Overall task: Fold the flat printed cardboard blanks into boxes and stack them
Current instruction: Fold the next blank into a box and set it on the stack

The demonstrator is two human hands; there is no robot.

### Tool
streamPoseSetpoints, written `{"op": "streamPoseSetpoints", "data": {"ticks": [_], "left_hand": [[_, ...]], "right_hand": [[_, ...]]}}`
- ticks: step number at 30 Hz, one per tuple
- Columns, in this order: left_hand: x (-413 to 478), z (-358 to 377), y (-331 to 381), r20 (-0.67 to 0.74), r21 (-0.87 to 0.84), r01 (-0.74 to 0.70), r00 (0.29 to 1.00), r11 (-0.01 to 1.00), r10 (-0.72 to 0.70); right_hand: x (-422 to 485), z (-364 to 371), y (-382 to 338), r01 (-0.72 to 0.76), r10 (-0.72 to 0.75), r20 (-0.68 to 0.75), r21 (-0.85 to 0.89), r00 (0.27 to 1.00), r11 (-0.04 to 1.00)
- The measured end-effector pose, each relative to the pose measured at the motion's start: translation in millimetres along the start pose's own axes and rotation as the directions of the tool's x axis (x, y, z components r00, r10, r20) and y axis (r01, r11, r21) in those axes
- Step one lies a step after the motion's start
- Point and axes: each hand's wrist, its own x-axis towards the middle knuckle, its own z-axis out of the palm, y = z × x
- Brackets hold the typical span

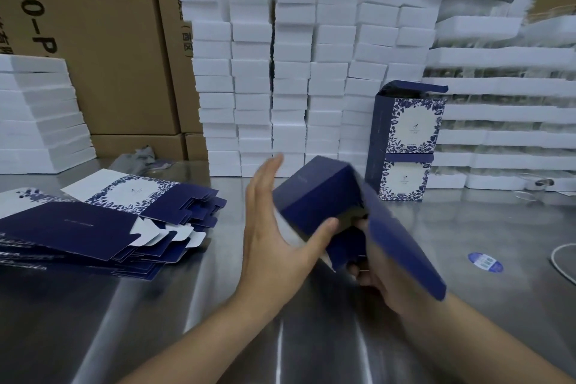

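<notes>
Soft light; table (282, 340) glare (edges blurred, warped).

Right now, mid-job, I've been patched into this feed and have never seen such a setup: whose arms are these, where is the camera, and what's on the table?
There is no machine here: a person works bare-handed. The one picture comes from a camera worn on their head, looking forward and down. The right hand grips a half-folded navy box. The left hand, fingers straight, is at the box's left side with its thumb on it. On the steel table, a pile of flat printed blanks lies to the left. Two finished boxes stand stacked at the back right, the upper one's flap open. Behind are stacks of white blocks and brown cartons.
</notes>
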Motion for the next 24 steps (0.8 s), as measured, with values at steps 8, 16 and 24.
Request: {"op": "streamPoseSetpoints", "data": {"ticks": [8, 16, 24], "left_hand": [[-9.8, 14.0, 1.0, 0.231, -0.148, 0.695, 0.716, 0.703, -0.659], [-10.4, 28.4, -4.5, 0.415, -0.204, 0.82, 0.567, 0.535, -0.711], [-8.7, 17.1, 1.7, 0.348, -0.148, 0.895, 0.446, 0.421, -0.824]], "right_hand": [[-25.6, 22.2, -12.1, -0.114, 0.094, 0.095, 0.233, 0.991, 0.966], [-37.9, 40.9, -13.0, -0.168, 0.13, 0.15, 0.275, 0.98, 0.947], [-57.7, 54.4, -8.6, -0.205, 0.134, 0.346, 0.176, 0.928, 0.963]]}}
